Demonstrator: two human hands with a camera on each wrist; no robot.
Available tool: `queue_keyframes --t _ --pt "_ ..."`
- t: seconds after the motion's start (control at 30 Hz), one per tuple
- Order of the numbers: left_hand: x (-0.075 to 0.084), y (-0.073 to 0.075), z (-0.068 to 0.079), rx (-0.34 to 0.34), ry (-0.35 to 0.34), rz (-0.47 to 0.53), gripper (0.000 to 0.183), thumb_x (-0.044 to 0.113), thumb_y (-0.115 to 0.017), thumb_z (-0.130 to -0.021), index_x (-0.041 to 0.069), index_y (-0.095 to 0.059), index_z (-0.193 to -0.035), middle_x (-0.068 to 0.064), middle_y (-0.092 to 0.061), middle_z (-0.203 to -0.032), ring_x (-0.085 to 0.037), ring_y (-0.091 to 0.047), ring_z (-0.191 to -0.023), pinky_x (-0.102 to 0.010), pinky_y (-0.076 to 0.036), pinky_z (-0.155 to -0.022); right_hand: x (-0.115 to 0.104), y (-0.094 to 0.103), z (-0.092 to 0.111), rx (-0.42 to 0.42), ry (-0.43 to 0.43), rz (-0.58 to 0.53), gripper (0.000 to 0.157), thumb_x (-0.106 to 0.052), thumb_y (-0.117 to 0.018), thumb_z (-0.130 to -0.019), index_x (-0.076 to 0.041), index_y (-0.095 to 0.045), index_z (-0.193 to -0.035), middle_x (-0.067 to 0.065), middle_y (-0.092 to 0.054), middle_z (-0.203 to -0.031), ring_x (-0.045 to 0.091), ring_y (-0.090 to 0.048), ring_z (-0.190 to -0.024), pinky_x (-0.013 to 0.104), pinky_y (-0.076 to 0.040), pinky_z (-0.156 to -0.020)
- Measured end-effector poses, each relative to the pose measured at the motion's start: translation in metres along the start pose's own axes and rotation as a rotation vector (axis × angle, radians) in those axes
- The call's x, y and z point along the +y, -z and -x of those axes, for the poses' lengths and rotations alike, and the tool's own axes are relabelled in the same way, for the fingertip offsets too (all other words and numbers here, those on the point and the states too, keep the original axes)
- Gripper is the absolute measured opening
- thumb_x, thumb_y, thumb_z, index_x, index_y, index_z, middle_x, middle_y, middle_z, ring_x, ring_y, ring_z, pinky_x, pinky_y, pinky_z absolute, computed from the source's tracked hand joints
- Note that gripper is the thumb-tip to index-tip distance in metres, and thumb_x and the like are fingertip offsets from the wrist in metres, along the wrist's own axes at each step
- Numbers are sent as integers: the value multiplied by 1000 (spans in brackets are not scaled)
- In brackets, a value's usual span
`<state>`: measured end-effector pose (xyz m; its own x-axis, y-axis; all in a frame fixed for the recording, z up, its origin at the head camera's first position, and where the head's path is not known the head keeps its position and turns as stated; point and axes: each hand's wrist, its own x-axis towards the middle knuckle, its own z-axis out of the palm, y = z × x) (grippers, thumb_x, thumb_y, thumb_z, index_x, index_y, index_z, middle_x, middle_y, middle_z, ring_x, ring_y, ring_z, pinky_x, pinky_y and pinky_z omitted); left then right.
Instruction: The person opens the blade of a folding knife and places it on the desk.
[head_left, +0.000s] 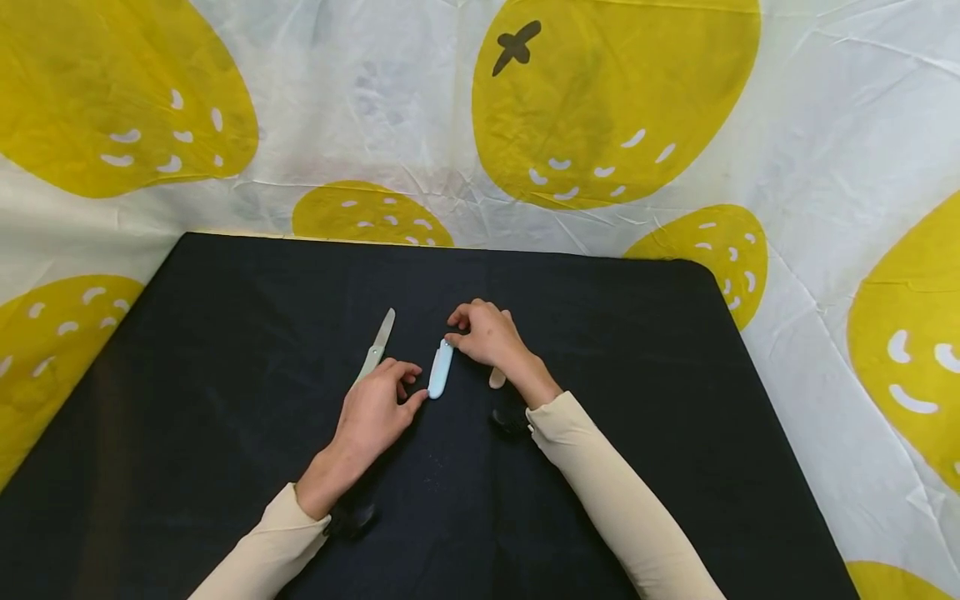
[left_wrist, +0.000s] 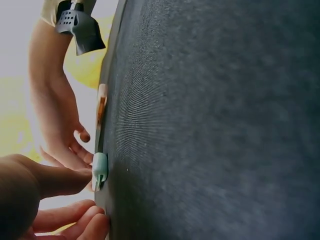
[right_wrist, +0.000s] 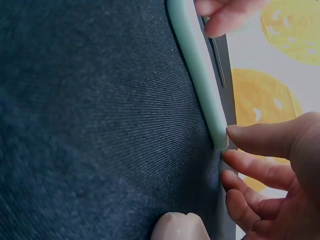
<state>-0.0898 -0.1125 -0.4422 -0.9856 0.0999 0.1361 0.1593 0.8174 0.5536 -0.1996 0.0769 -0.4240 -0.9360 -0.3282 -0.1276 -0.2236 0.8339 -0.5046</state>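
Knife (head_left: 440,370), pale blue, points lengthwise away, slightly rightward, between left hand (head_left: 377,408) and right hand (head_left: 491,336), each grip loosely parted.

I can read no lettering, number, brand or sign from here on the slim light-blue handle (head_left: 440,371), the pale-green-handled knife (head_left: 375,352) or the white cloth (head_left: 405,100) with yellow rounded shapes (head_left: 600,100).
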Motion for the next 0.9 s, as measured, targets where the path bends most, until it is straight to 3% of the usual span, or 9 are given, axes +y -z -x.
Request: queue_keyframes --t 0.3,0.57,0.67,0.8,0.9 --pt "8 -5 -6 -36 25 -60 44 38 -93 -78 13 -73 -108 0 -65 -95 -12 -59 -71 -29 -46 -58 1 -3 3 33 28 10 9 -30 -73 -99 -23 -78 -99 1 -64 -99 21 -59 -91 46 -41 -96" --pt "10 -5 -9 -75 62 -11 33 23 -90 -81 11 -74 -107 -1 -64 -93 -12 -61 -74 -28 -44 -59 3 -3 6 24 17 -3 12 -31 -71 -100 -21 -77 -97 1 -64 -99 20 -59 -88 46 -43 -98" --pt "9 -3 -9 -90 86 42 32 17 -88 -84 9 -73 -110 -2 -66 -95 -13 -63 -77 -28 -44 -61 3 1 8 24 2 -108 12 -29 -72 -99 -18 -75 -96 2 -66 -94 18 -59 -81 41 -46 -90" --pt "9 3 -11 -95 102 148 31 11 -83 -88 5 -68 -115 -8 -70 -99 -17 -64 -79 -30 -46 -66 5 8 10 46 5 -306 13 -24 -72 -98 -11 -72 -95 6 -68 -87 16 -57 -72 29 -46 -70" --pt "7 8 -13 -85 105 215 32 8 -79 -91 4 -65 -120 -11 -73 -103 -20 -66 -82 -32 -47 -72 7 12 11 64 13 -413 13 -21 -73 -97 -8 -71 -95 6 -68 -86 14 -58 -73 24 -45 -66"
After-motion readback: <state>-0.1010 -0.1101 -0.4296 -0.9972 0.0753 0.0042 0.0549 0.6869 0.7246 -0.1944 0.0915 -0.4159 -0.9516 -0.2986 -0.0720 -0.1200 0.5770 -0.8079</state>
